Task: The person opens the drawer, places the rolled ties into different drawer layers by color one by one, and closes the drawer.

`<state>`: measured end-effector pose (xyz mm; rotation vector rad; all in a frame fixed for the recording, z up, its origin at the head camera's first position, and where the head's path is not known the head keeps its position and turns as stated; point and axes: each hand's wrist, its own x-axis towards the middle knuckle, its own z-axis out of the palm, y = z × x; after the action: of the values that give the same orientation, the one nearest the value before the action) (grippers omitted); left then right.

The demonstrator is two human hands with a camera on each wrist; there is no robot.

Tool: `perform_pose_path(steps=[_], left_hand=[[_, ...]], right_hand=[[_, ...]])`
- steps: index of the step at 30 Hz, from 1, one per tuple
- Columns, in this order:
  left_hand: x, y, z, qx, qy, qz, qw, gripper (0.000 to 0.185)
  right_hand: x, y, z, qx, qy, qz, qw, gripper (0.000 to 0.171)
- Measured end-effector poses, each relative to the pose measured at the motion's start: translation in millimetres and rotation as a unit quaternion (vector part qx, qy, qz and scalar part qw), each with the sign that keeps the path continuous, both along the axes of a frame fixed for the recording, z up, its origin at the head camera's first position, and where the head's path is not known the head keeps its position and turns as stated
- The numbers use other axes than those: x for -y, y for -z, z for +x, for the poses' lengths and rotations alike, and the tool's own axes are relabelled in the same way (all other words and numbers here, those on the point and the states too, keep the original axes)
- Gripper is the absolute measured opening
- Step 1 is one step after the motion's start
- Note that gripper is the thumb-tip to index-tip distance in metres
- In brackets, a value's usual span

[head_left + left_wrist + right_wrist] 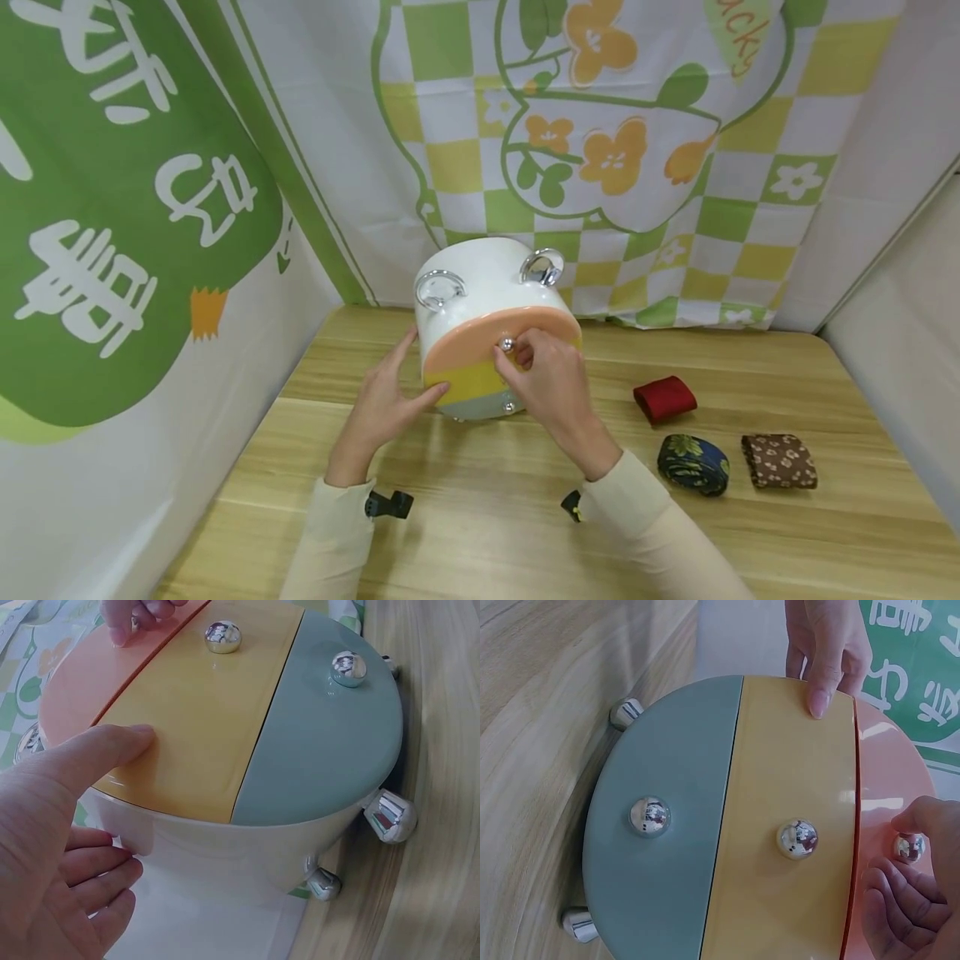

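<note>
On the pale wood-grain table (465, 517), the left hand (381, 406) is bracing the round glossy drawer box (491, 329), thumb flat against its yellow front, fingers loose. The right hand (551, 383) is pinching the chrome ball knob (909, 847) of the peach drawer (491, 337). Three folded cloth rolls (693, 464) are lying right, before a checked fabric backdrop (600, 125).

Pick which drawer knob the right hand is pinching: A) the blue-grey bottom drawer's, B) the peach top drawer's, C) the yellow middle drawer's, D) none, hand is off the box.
B: the right hand pinches the silver knob on the peach drawer, which sits slightly proud of the yellow drawer; the other two knobs are untouched.
</note>
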<state>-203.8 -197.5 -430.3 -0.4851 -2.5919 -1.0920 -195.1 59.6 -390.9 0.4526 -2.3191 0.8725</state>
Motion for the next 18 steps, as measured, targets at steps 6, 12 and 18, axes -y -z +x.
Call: perform_pose_path(steps=[6, 12, 18], left_hand=[[0, -0.7, 0.8, 0.004, 0.002, 0.002, 1.0, 0.102], [1, -0.9, 1.4, 0.009, 0.002, -0.002, 1.0, 0.102], [2, -1.5, 1.2, 0.01, 0.004, -0.005, 0.9999, 0.102]], right_hand=[[0, -1.7, 3.9, -0.001, -0.003, 0.004, 1.0, 0.026], [-2, -2.6, 8.6, -0.013, 0.002, 0.005, 1.0, 0.026], [-5, -3.9, 16.1, -0.018, -0.002, 0.006, 1.0, 0.026]])
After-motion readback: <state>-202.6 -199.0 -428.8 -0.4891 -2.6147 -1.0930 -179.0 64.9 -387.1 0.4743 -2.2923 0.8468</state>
